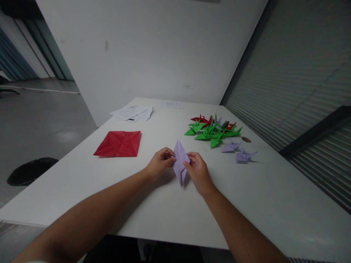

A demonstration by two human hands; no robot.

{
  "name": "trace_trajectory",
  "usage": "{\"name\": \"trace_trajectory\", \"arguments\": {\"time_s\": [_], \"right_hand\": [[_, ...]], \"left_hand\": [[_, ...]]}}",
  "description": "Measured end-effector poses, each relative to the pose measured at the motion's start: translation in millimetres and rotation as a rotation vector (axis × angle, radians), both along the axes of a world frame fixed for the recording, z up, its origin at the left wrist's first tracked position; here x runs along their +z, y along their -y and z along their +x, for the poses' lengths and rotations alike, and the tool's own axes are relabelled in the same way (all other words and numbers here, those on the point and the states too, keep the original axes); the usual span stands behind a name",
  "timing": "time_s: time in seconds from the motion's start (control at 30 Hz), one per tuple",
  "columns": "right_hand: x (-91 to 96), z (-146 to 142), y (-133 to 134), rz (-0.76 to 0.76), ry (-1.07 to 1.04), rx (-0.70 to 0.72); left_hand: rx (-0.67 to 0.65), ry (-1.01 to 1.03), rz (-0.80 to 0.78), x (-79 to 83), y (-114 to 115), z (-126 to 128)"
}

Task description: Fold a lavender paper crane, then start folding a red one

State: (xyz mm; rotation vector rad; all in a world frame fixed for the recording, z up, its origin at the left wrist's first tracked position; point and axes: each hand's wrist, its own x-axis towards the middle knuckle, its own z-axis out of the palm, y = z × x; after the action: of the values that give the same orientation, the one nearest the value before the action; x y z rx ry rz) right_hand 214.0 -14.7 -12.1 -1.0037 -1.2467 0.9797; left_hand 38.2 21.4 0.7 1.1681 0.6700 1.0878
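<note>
Between my two hands is a lavender sheet of origami paper (180, 160), folded into a long diamond with its points toward and away from me. My left hand (161, 160) pinches its left corner between thumb and fingers. On the opposite corner, my right hand (197, 168) grips with the thumb on top and the fingers behind. The lower point of the diamond hangs close to the table; whether it touches I cannot tell. Two finished lavender paper cranes (231, 146) lie to the right of my right hand.
A heap of green, red and lavender paper cranes (211, 131) lies at the back right, near a round hole (246, 139) in the white table (164, 219). Red creased paper (119, 143) is at the left, with printed sheets (133, 112) behind. A black bin (32, 171) stands on the floor.
</note>
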Motion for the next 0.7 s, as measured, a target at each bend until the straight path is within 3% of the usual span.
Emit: {"name": "trace_trajectory", "arguments": {"time_s": [0.4,0.7], "right_hand": [[8.5,1.4,4.6,-0.063,-0.048,-0.004],[4.1,-2.4,2.4,-0.124,0.043,0.118]], "left_hand": [[-0.063,0.005,-0.054,2.7,3.3,-1.8],[0.095,0.061,-0.112,-4.7,-4.3,-2.1]]}}
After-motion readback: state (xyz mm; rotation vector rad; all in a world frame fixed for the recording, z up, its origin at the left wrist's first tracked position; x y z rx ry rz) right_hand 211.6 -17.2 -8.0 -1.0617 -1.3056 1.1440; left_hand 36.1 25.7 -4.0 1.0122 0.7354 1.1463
